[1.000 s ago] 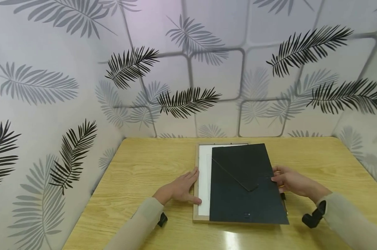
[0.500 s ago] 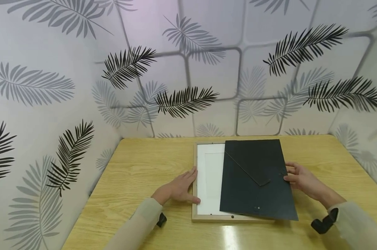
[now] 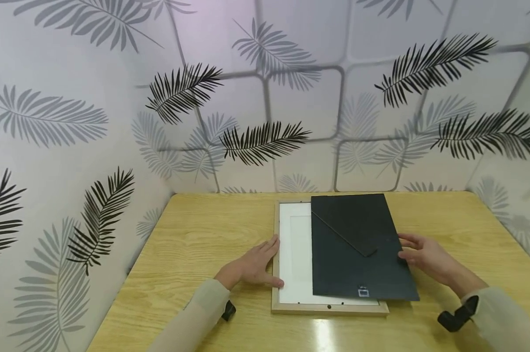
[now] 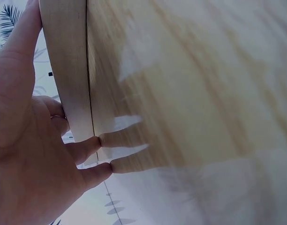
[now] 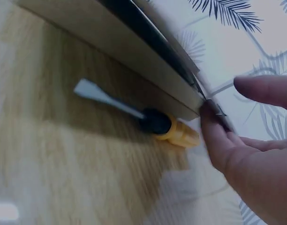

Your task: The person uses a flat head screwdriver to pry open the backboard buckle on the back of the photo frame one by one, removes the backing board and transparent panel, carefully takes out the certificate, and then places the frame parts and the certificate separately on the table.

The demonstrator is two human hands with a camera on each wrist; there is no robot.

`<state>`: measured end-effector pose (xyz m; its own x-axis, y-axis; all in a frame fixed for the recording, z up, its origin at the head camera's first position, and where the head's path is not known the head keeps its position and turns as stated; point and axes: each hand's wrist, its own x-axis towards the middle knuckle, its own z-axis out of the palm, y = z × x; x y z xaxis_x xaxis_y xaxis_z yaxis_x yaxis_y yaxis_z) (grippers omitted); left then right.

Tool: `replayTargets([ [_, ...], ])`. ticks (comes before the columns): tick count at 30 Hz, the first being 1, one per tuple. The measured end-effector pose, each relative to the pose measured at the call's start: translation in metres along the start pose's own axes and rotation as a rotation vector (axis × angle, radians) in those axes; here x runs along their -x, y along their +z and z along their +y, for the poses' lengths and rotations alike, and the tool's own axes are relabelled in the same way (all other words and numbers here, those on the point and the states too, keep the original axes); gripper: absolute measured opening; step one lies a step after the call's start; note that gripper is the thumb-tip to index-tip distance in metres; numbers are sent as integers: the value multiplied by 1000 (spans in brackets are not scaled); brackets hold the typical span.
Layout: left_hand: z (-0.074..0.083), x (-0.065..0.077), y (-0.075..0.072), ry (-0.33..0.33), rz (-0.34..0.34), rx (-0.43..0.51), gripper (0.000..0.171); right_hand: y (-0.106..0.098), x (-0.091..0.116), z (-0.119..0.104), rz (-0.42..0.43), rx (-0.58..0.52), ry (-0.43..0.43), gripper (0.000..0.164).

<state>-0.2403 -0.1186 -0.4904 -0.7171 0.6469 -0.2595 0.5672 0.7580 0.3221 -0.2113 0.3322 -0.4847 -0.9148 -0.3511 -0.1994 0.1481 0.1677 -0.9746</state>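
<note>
A light wood picture frame (image 3: pixel 330 309) lies face down on the table, and a white mat (image 3: pixel 286 254) with a rectangular outline shows inside its left part. Over its right part slants a black backing board (image 3: pixel 344 269) with a stand leg (image 3: pixel 348 227) and a small metal hanger (image 3: pixel 363 292). My right hand (image 3: pixel 429 259) holds the board by its right edge, fingers beneath and thumb at the top side. My left hand (image 3: pixel 253 264) rests along the frame's left side, fingers spread and thumb over the border; the left wrist view shows fingertips against the wooden side (image 4: pixel 68 61).
A flat-blade screwdriver (image 5: pixel 157 124) with an orange and black handle lies on the table beside the frame's right side, hidden under the board in the head view. The wooden table (image 3: pixel 203 220) ends at a leaf-patterned wall covering (image 3: pixel 291 171).
The backing board has slid right and off part of the frame with my right hand, uncovering more of the mat; its near edge has lifted a little. My left hand stays in place.
</note>
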Motion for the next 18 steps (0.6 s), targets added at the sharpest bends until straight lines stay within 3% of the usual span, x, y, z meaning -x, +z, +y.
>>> replayTargets([
  [7,-3,1,1,-21,-1,1,112,11,9,-5,-33,89,201,74],
  [10,-3,2,1,-21,3,19,112,17,14,-2,-78,38,231,74],
  [15,-4,4,1,-33,7,27,112,20,18,9,-224,-135,104,76],
  [18,-4,5,0,-31,12,27,111,14,19,15,-264,-221,23,71],
])
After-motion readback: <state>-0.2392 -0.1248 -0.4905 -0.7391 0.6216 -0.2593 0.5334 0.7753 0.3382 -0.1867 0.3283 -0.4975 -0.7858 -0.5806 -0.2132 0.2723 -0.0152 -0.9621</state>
